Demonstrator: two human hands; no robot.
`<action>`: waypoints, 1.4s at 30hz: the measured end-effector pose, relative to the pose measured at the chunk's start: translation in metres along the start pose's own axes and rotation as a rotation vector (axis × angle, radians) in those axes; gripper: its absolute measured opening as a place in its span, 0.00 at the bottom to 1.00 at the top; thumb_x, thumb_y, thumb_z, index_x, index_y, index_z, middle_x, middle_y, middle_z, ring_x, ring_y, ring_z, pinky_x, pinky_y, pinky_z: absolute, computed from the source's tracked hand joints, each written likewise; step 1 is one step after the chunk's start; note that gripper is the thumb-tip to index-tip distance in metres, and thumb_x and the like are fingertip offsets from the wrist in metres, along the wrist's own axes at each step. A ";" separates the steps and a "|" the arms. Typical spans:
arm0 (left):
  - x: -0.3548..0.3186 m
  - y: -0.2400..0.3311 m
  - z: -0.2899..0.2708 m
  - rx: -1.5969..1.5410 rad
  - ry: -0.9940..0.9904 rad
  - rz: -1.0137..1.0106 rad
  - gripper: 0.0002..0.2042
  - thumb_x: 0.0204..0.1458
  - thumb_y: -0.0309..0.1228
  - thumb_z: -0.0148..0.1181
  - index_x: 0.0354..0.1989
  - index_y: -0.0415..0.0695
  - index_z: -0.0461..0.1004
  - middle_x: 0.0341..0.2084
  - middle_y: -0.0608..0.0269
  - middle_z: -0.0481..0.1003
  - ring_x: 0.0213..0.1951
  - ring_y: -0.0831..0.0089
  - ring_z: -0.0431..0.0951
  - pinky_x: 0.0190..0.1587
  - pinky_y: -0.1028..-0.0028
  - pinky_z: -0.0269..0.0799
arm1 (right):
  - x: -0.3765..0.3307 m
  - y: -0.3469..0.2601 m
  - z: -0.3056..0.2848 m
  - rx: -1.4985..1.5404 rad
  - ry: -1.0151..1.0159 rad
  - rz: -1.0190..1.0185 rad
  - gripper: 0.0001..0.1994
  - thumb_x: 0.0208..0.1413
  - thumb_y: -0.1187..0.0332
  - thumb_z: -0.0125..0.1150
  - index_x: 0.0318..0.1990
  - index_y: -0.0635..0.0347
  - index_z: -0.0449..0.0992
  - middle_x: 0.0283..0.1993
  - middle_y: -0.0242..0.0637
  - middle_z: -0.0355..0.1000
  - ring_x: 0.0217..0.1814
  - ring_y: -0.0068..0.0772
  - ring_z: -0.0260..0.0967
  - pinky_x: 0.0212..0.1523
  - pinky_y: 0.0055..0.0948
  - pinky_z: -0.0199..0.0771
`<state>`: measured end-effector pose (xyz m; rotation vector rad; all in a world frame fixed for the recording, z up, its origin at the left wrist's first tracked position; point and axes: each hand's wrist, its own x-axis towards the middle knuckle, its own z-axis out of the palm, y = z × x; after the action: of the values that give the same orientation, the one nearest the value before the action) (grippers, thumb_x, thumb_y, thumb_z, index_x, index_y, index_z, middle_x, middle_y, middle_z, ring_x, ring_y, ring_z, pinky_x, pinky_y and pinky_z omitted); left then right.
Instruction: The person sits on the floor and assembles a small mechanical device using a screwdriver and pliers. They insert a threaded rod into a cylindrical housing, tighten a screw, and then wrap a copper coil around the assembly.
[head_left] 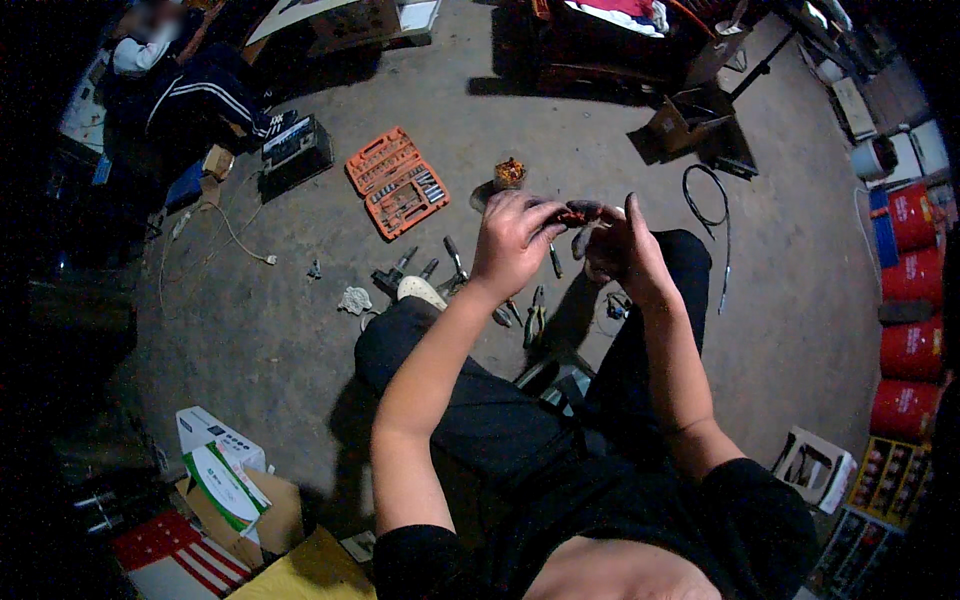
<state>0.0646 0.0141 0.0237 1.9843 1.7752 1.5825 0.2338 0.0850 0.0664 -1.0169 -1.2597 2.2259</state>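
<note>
Both my hands are raised above the floor and meet at a small dark red part (572, 216), too small and shaded to name. My left hand (512, 243) pinches its left end between thumb and fingers. At its other end are the blackened fingertips of my right hand (628, 250), curled in while one digit points up. Below, on the floor, lie pliers (536, 315), a slim screwdriver-like tool (556, 262), a dark power tool (393, 276) and other hand tools. A clear tub of small orange-brown pieces (510, 172) stands just beyond my hands.
An open orange socket set case (398, 184) lies ahead to the left, near a black box (298, 150). Right of me are a coiled black cable (706, 195) and red containers (910, 345). Cartons (235, 490) sit behind left. Another person (205, 90) sits far left.
</note>
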 end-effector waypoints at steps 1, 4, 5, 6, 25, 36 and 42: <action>-0.001 -0.001 0.002 -0.056 0.022 -0.069 0.12 0.39 0.27 0.62 0.35 0.40 0.75 0.30 0.55 0.73 0.36 0.57 0.71 0.43 0.64 0.64 | 0.004 0.004 -0.004 -0.057 -0.001 -0.059 0.32 0.59 0.42 0.24 0.50 0.59 0.66 0.28 0.31 0.67 0.21 0.20 0.54 0.20 0.19 0.51; 0.000 0.001 -0.001 -0.077 -0.015 -0.115 0.10 0.41 0.26 0.62 0.34 0.40 0.75 0.31 0.54 0.73 0.37 0.58 0.72 0.41 0.65 0.66 | 0.007 0.018 -0.006 -0.097 0.131 -0.218 0.21 0.61 0.53 0.39 0.49 0.60 0.67 0.29 0.29 0.67 0.24 0.17 0.55 0.22 0.18 0.54; 0.000 0.002 -0.001 -0.079 -0.031 -0.136 0.10 0.41 0.25 0.62 0.34 0.40 0.75 0.31 0.55 0.73 0.37 0.59 0.72 0.40 0.66 0.66 | 0.007 0.021 -0.005 -0.151 0.171 -0.279 0.18 0.60 0.56 0.42 0.49 0.60 0.67 0.29 0.29 0.67 0.25 0.16 0.56 0.23 0.18 0.55; 0.000 0.002 0.000 -0.077 -0.031 -0.133 0.10 0.41 0.26 0.62 0.34 0.40 0.75 0.31 0.55 0.73 0.37 0.59 0.72 0.40 0.66 0.66 | 0.008 0.021 -0.005 -0.138 0.151 -0.310 0.13 0.56 0.65 0.52 0.46 0.62 0.68 0.29 0.27 0.66 0.27 0.16 0.59 0.26 0.17 0.59; 0.003 0.019 -0.005 0.283 0.002 0.233 0.12 0.41 0.27 0.59 0.37 0.41 0.75 0.29 0.61 0.72 0.34 0.64 0.71 0.41 0.63 0.65 | 0.004 0.025 0.006 -0.109 0.245 -0.336 0.10 0.50 0.67 0.60 0.34 0.65 0.72 0.28 0.32 0.70 0.26 0.20 0.64 0.25 0.21 0.64; 0.001 0.017 0.003 -0.043 -0.088 -0.081 0.13 0.46 0.24 0.56 0.42 0.41 0.73 0.37 0.61 0.71 0.36 0.67 0.71 0.44 0.71 0.66 | 0.005 0.031 0.009 0.029 0.254 -0.358 0.11 0.48 0.67 0.61 0.36 0.64 0.73 0.28 0.31 0.70 0.26 0.19 0.63 0.25 0.21 0.64; -0.006 -0.001 0.003 -1.174 -0.050 -0.799 0.13 0.52 0.26 0.54 0.46 0.37 0.70 0.40 0.63 0.73 0.39 0.77 0.72 0.44 0.77 0.67 | 0.005 0.025 0.009 -0.291 0.277 -0.363 0.14 0.47 0.67 0.63 0.40 0.65 0.74 0.28 0.31 0.70 0.24 0.17 0.63 0.23 0.18 0.63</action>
<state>0.0673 0.0112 0.0178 0.6480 0.9263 1.5852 0.2248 0.0698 0.0458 -1.0554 -1.5255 1.6045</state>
